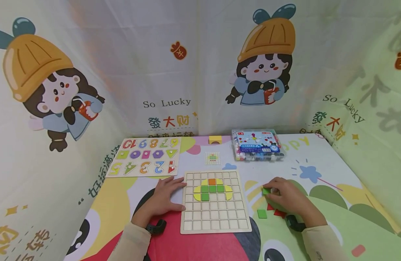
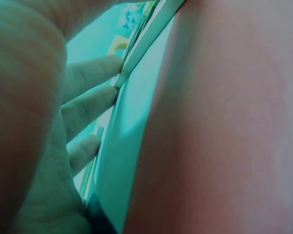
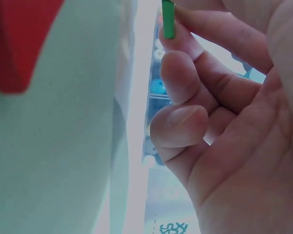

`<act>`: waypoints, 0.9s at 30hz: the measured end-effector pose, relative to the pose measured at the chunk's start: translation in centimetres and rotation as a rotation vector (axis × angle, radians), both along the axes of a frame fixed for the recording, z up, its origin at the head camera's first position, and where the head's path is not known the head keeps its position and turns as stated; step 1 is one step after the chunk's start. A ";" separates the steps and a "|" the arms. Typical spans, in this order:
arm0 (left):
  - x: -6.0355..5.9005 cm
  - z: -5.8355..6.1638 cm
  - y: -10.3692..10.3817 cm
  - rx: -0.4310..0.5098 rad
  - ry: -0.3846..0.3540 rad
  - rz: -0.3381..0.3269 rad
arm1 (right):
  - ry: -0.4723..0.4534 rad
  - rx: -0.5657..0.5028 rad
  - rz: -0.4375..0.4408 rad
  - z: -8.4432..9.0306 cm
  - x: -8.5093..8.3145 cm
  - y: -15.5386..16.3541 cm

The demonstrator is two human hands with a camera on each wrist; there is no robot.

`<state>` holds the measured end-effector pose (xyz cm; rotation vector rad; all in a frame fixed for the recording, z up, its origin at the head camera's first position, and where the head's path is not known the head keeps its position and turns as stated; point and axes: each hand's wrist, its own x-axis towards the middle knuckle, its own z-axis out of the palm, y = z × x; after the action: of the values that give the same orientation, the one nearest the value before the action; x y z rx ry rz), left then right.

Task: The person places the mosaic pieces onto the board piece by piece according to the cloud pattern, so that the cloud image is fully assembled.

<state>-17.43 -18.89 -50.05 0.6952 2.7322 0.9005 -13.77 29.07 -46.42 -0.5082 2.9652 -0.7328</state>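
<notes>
Right hand (image 1: 286, 197) fingers pinch green tile (image 1: 266, 190); left hand (image 1: 164, 195) flat, steadying grid board (image 1: 215, 221); backdrop reads "So Lucky".

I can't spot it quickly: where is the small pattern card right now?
In the head view the pattern card lies behind the grid board, left of the clear bead box.

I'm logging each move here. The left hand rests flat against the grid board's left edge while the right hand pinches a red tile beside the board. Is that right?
Not quite: the tile in the right hand is green, not red, as the head view and the right wrist view show. The red tiles lie loose on the mat. The rest holds: the left hand rests flat at the grid board's left edge.
</notes>
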 end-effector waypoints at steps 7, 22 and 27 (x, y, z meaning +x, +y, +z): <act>0.0 0.0 -0.2 -0.008 0.006 0.002 | 0.087 -0.049 -0.002 0.1 0.1 -0.5; 0.5 -0.2 0.2 -0.024 -0.013 0.015 | 0.107 -0.058 0.246 2.2 -1.1 -7.8; 0.3 -0.1 0.2 -0.026 0.005 0.021 | 0.094 -0.008 0.271 2.3 -1.7 -10.9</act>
<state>-17.11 -18.71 -50.18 0.6661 2.7555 0.8677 -15.43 18.16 -44.11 -0.9459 2.8911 -0.7095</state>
